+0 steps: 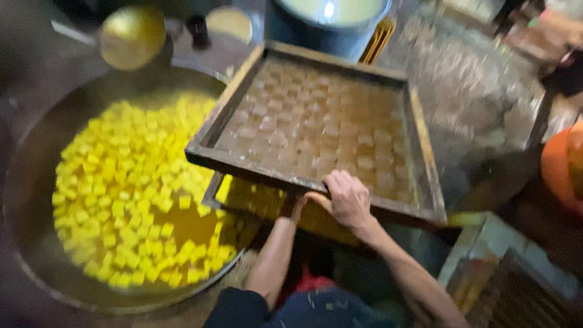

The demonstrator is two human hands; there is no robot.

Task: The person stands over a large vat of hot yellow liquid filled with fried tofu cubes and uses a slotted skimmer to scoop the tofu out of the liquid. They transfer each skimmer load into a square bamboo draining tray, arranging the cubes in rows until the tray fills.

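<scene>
Gripping the near rim of a wooden tray (425,164), the right hand (347,197) has its fingers curled over the edge at about 6 o'clock on the frame. The left hand (296,206) is mostly hidden beneath the same rim, just beside the right one at its 9 o'clock; only the wrist and part of the palm show, so whether it is closed on anything cannot be told.

No packages, labels or signs are readable here; the picture is blurred by motion.

The tray is a shallow rectangle with dark, worn, wet-looking wood sides. Its long axis runs from about 10 o'clock to 4 o'clock across the picture, and it is tilted, with the left corner reaching out over a wide round pan (36,158). Inside the tray lies a slab of pale brown cubes (316,130), cut in a regular grid and still packed tightly together.

A second tray (214,193) sits directly under the first, its corner showing at 7 o'clock from the upper one, with yellow-stained contents.

The pan fills the left half of the view and holds many bright yellow cubes (127,182) floating in a yellow-brown liquid. At 12 o'clock stands a dark bucket (328,36) of pale liquid. A round yellowish ladle (132,35) hangs at 11 o'clock, above the pan.
</scene>
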